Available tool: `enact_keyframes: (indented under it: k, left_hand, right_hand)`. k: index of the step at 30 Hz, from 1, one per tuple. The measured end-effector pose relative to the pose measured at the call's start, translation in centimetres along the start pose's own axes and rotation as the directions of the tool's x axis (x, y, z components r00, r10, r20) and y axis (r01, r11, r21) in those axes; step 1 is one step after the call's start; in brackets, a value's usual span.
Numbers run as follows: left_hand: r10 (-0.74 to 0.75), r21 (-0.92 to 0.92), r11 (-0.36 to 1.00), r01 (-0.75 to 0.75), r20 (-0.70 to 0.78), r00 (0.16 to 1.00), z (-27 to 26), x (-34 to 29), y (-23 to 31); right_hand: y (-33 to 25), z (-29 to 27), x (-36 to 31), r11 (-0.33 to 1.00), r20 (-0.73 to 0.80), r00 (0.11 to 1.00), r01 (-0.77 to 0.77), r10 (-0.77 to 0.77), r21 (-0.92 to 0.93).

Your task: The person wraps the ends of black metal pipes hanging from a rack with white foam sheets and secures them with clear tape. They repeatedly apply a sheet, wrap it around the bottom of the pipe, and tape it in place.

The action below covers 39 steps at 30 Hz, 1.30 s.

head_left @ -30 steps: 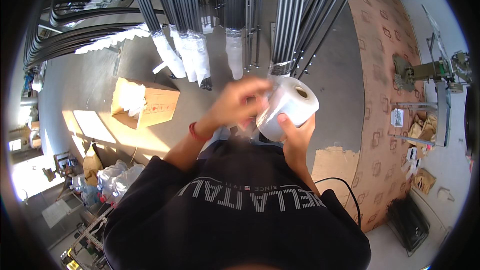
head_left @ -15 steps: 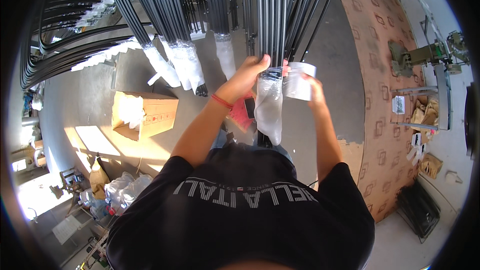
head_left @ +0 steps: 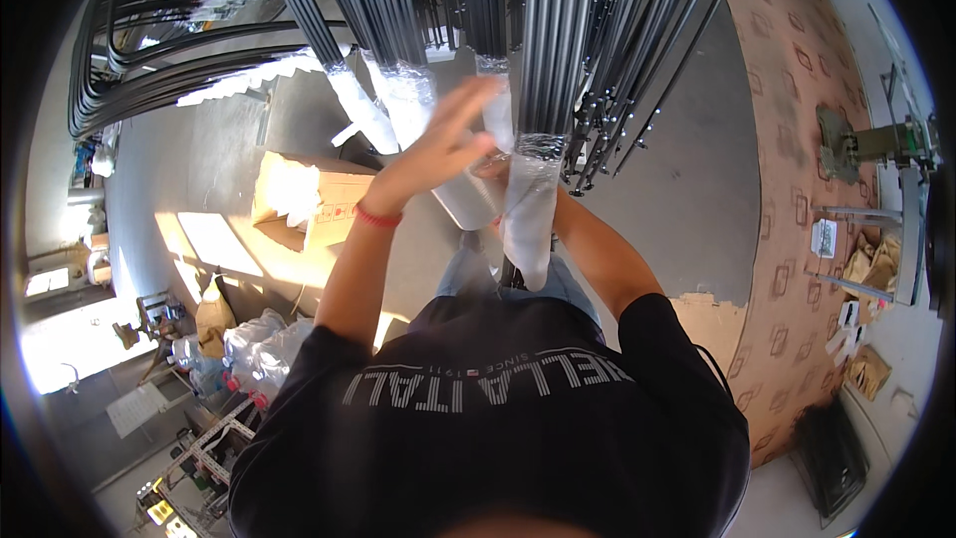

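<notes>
A bundle of black rods (head_left: 550,35) hangs upright in front of me, its lower end wrapped in white padding and clear film (head_left: 530,204). My right forearm passes behind this wrapped end. Beyond it, my right hand (head_left: 491,168) is mostly hidden and grips a roll of clear stretch film (head_left: 466,201), which shows to the left of the bundle. My left hand (head_left: 438,151), slightly smeared by motion, is raised above the roll with fingers and thumb apart, holding nothing.
More black rod bundles with wrapped ends (head_left: 406,105) hang to the left. Unwrapped rods (head_left: 637,90) hang close by on the right. An open cardboard box (head_left: 339,201) stands on the floor at left. Brown patterned sheeting (head_left: 797,199) lies along the right, beside a green machine (head_left: 841,144).
My left hand has let go of the bundle and moved left. My right hand has carried the film roll from the bundle's right side round behind it to the left.
</notes>
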State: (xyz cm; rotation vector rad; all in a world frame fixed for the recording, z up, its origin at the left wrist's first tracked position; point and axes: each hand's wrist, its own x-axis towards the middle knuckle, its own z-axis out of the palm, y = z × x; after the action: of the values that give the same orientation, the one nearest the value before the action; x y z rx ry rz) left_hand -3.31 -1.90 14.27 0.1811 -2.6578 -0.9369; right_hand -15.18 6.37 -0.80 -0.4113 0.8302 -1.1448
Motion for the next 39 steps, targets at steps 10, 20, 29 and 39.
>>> enact_keyframes:
  k: [10,20,29,39]
  left_hand:
    - [-0.545,-0.941,0.148,0.303,0.178,0.819,3.6,-9.3,-1.1]
    - [-0.681,-0.942,0.202,0.269,0.062,0.729,4.2,-10.9,0.1]
    - [-0.585,-0.945,0.206,0.254,0.089,0.806,3.0,-9.9,2.3]
    - [-0.318,-0.709,0.639,0.3,0.112,0.941,5.4,-6.6,6.7]
  right_hand:
    - [0.1,1.5,0.2,0.992,-0.008,0.999,0.051,-0.052,-0.113]
    - [-2.6,2.8,-8.0,0.94,0.14,0.929,0.337,-0.342,0.059]
    - [-2.1,2.4,-7.3,0.954,-0.063,0.952,0.3,-0.3,-0.004]
    - [-1.2,4.4,-8.4,0.854,-0.376,0.774,0.401,-0.51,-0.332]
